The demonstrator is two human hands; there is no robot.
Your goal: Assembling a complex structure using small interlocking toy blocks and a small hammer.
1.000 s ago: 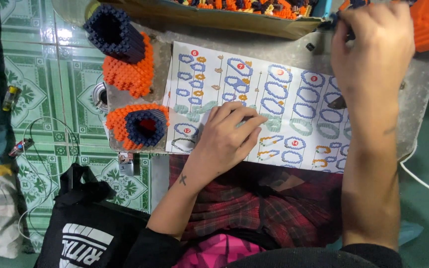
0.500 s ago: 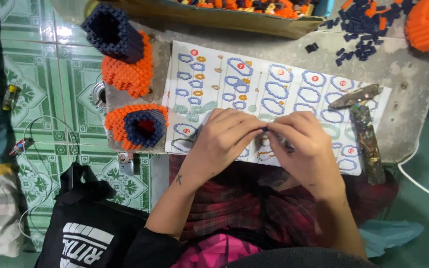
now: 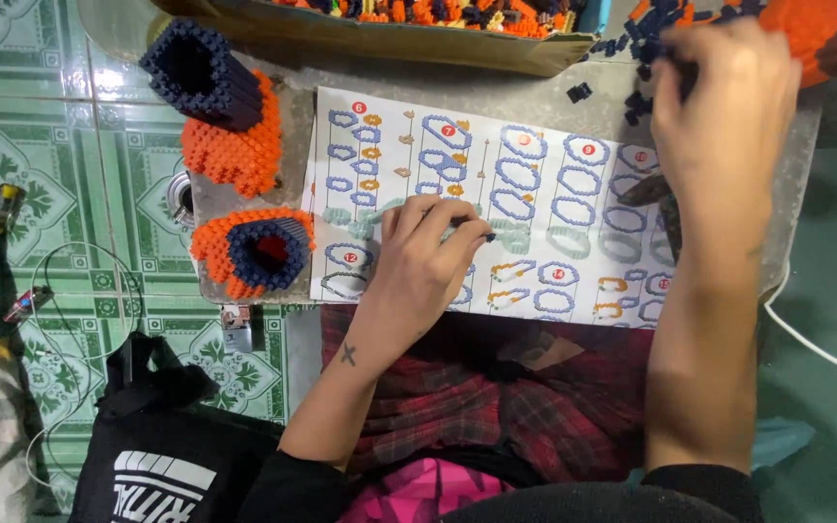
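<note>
My left hand (image 3: 428, 257) rests on a white instruction sheet (image 3: 535, 184) printed with blue and orange ring shapes, and pinches a thin strip of dark blue beads (image 3: 477, 230) between fingers and thumb. My right hand (image 3: 724, 107) reaches to the far right of the table, fingers closed among a pile of loose dark blue beads (image 3: 641, 44). Whether it holds any is hidden. The sheet lies on a small grey table (image 3: 796, 194) over my lap.
Two orange-and-blue beaded tubes (image 3: 230, 107) (image 3: 259, 252) stand at the table's left. A tray of mixed beads (image 3: 418, 24) lies along the far edge, an orange beaded piece (image 3: 821, 34) at far right. Pliers (image 3: 661, 194) lie on the sheet. A black bag (image 3: 162, 455) sits on the green tiled floor.
My right hand left the left hand at the sheet's near edge and reached up to the blue bead pile. My left hand stayed on the sheet with the bead strip.
</note>
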